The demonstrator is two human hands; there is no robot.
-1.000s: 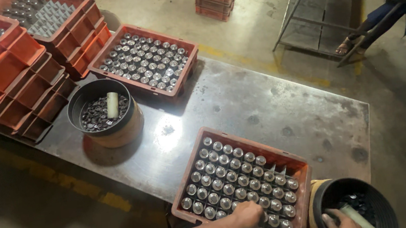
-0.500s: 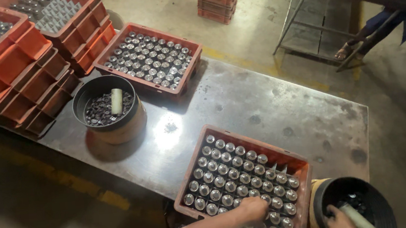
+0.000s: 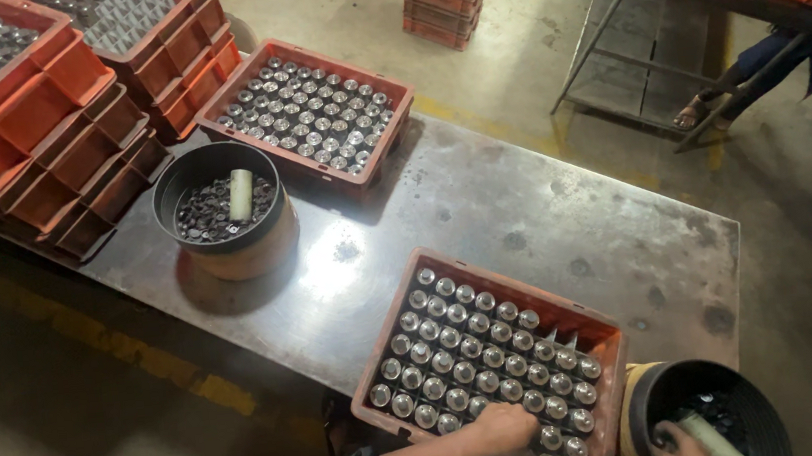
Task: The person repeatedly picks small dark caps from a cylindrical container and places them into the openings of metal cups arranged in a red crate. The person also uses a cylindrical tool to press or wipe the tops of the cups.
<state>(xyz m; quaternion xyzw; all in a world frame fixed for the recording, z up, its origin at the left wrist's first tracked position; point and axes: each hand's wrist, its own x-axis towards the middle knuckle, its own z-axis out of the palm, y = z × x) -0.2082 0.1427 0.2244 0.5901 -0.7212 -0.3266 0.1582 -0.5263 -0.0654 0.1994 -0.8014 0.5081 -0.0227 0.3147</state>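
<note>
My left hand (image 3: 503, 428) rests with curled fingers on the metal cylinders at the near side of an orange crate (image 3: 611, 337) full of shiny metal cylinders (image 3: 469, 352). Whether it grips one I cannot tell. My right hand (image 3: 676, 445) is down inside a black bucket (image 3: 745, 393) at the table's near right corner, closed around a pale cylindrical tool (image 3: 710, 437) among small dark parts.
A steel table (image 3: 484, 200) carries a second crate of cylinders (image 3: 308, 113) and another black bucket (image 3: 223, 212) with a pale rod. Stacked orange crates (image 3: 43, 125) stand at left. Another person's leg (image 3: 752, 71) is by a metal rack at the upper right.
The view has shifted slightly. My left hand stays on the near crate's cylinders and my right hand stays in the bucket.
</note>
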